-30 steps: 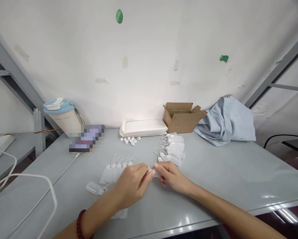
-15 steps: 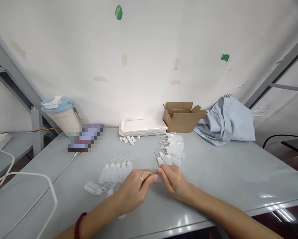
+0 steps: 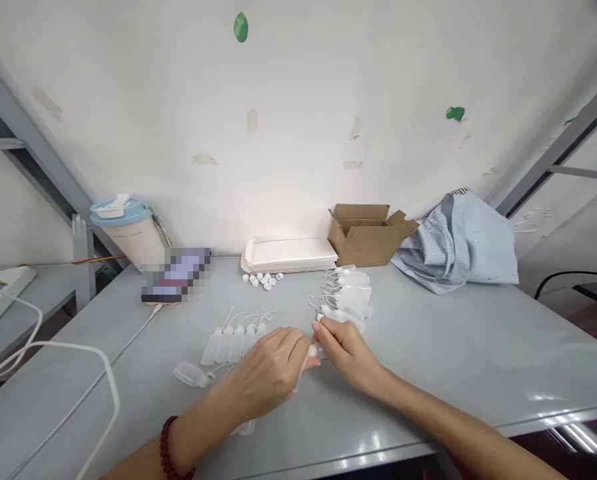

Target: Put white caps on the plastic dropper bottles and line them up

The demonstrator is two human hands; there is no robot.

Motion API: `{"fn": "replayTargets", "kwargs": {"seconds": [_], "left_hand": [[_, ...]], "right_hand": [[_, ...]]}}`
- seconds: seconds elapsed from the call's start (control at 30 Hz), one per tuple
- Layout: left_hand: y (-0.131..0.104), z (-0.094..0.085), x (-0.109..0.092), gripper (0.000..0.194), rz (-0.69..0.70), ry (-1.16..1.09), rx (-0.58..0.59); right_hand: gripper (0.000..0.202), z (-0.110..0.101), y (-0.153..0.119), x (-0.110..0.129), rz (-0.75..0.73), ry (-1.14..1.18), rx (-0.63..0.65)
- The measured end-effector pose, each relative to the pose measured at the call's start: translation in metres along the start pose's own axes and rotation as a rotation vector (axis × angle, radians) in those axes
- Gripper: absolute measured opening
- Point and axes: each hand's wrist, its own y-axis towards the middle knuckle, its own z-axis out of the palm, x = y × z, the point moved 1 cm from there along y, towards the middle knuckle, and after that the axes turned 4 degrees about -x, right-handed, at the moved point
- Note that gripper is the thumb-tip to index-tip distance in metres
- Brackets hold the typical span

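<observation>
Both hands (image 3: 298, 360) grip one small translucent bottle (image 3: 320, 351).
White caps (image 3: 267, 281) lie near the table's (image 3: 428, 347) back edge.

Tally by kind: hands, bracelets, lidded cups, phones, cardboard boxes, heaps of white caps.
Hands (left hand, right hand): 2
Bracelet: 1
Lidded cup: 1
Phone: 1
Cardboard box: 1
Heap of white caps: 1
Total: 7
</observation>
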Motion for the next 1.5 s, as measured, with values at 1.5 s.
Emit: {"fn": "replayTargets", "kwargs": {"seconds": [1.5], "left_hand": [[-0.004, -0.001, 0.108, 0.016, -0.354, 0.145, 0.3]], "right_hand": [[0.014, 0.0, -0.002, -0.001, -0.578, -0.805, -0.207]]}}
